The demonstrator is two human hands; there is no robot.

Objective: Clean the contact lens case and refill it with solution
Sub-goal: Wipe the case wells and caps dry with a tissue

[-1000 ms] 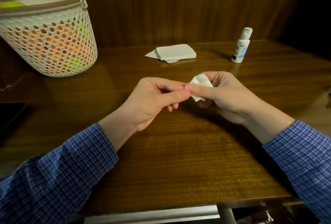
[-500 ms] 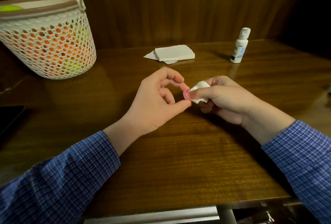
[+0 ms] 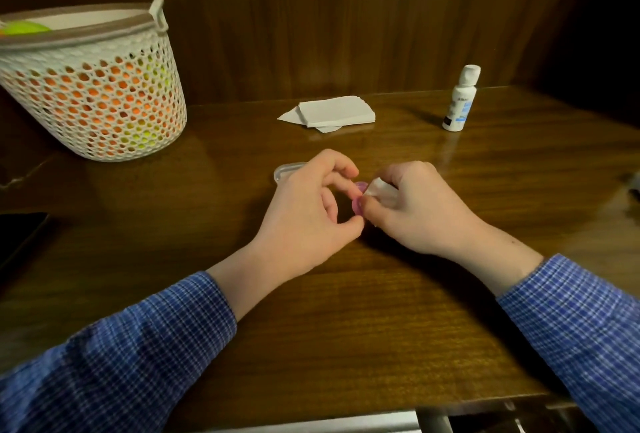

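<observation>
Here, head view — both hands meet low over the middle of the wooden table (image 3: 346,328). The left hand (image 3: 304,221) pinches a small pink lens-case cap (image 3: 358,197) between thumb and forefinger, its other fingers curled. The right hand (image 3: 420,210) grips a crumpled white tissue (image 3: 381,190), fingers curled round it, the wad pressed against the cap. A clear plastic piece (image 3: 285,172), partly hidden, lies on the table just behind the left hand. Farther back — a stack of folded tissues (image 3: 334,112) at centre, and a white solution bottle (image 3: 460,100) upright, well apart to the right. A white perforated basket (image 3: 93,93) stands at far left.
</observation>
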